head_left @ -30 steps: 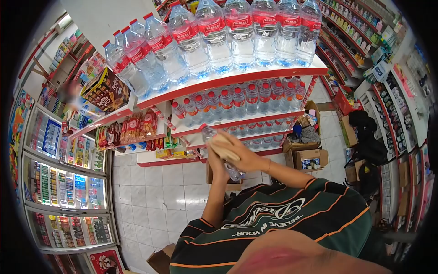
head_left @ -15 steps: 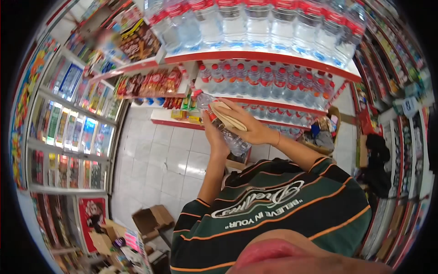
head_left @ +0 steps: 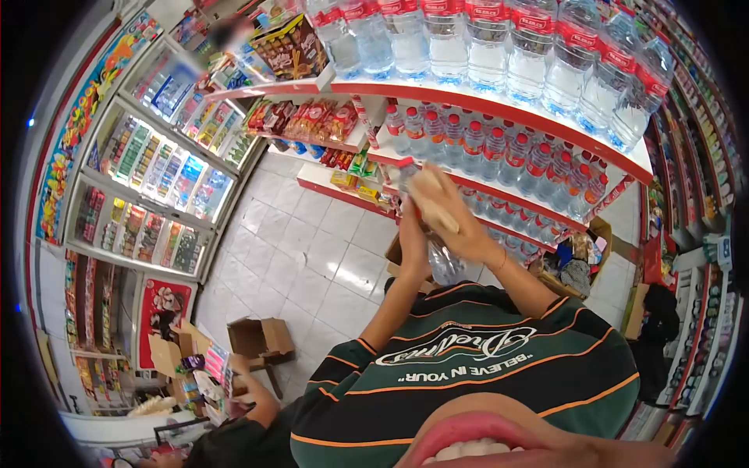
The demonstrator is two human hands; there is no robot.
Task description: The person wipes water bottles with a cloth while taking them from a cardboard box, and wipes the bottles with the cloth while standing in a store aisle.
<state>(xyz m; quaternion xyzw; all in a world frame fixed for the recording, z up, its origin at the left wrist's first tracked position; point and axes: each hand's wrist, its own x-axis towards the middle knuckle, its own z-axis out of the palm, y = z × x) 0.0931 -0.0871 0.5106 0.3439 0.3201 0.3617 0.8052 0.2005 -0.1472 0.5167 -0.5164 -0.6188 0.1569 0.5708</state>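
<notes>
In the head view, a clear plastic water bottle point(head_left: 447, 265) with a red cap is tilted in front of my chest. My left hand point(head_left: 414, 238) is wrapped round its side. Against the bottle's other side, my right hand point(head_left: 466, 226) presses a folded cream cloth point(head_left: 434, 199). The hand and cloth cover most of the label, and the right hand looks slightly blurred.
Shelves ahead hold rows of large bottles point(head_left: 488, 47) and smaller bottles point(head_left: 473, 140), with snack packs point(head_left: 320, 121) to the left. Glass-door cabinets point(head_left: 148, 168) line the left wall. An open cardboard box point(head_left: 261, 339) lies on the tiles. Another person's arm point(head_left: 257, 394) reaches in at lower left.
The view has swung, so shelves, bottle and hands sit further right. My right hand and the cloth have shifted along the bottle. Another person's arm has appeared at lower left.
</notes>
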